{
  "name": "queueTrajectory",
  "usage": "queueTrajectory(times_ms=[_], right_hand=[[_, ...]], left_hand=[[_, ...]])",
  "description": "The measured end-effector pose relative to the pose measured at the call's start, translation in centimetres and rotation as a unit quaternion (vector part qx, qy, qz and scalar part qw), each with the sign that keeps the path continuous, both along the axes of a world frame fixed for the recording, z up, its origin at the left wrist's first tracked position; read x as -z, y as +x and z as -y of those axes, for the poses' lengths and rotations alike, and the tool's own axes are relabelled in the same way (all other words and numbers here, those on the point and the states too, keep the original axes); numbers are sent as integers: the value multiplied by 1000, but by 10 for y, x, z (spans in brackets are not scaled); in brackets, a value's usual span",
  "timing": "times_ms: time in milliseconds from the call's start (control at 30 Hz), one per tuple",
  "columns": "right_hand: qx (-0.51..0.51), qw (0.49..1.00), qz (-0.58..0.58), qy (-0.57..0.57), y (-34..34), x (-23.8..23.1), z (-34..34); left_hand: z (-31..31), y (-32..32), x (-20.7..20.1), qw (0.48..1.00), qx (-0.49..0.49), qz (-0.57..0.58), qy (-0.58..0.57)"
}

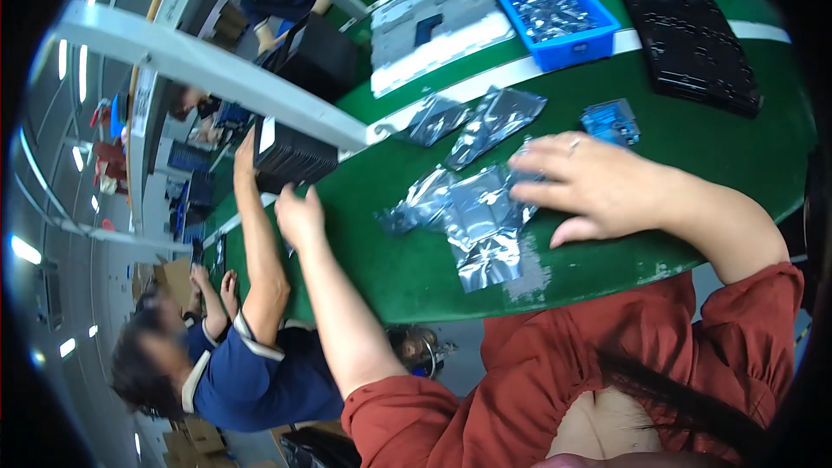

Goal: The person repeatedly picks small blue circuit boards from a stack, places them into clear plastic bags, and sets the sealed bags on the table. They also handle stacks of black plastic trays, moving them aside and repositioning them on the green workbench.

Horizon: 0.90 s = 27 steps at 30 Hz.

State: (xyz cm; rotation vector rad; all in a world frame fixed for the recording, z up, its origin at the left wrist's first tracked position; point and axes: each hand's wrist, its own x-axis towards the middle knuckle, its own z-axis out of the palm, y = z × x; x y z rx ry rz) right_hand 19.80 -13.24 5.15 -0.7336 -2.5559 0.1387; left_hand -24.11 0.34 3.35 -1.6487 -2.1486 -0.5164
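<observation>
On green tabletop (693,152), one bin (579,54), at least four silvery bags (482,204)

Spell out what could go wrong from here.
Overlapping bags: the silvery bags lie in a loose pile under the fingertips of the right hand, so moving one might drag others along.

Falling: the pile's lowest bag lies near the close edge of the green table; a careless sweep could push it off.

Bumping: the left hand is close to the co-worker's forearm beside the black stack, so they could collide.
</observation>
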Motion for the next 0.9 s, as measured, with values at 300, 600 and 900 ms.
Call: queueTrajectory(times_ms=[300,600,900], right_hand=[[45,997,45,36,-37,49,-38],[8,975,-220,33,-27,48,-11],[-136,653,-449,-595,-50,23,3]], left_hand=[[-3,-47,43,993,73,68,-62],[69,48,-17,932,233,-32,278],[137,191,-50,747,479,24,460]])
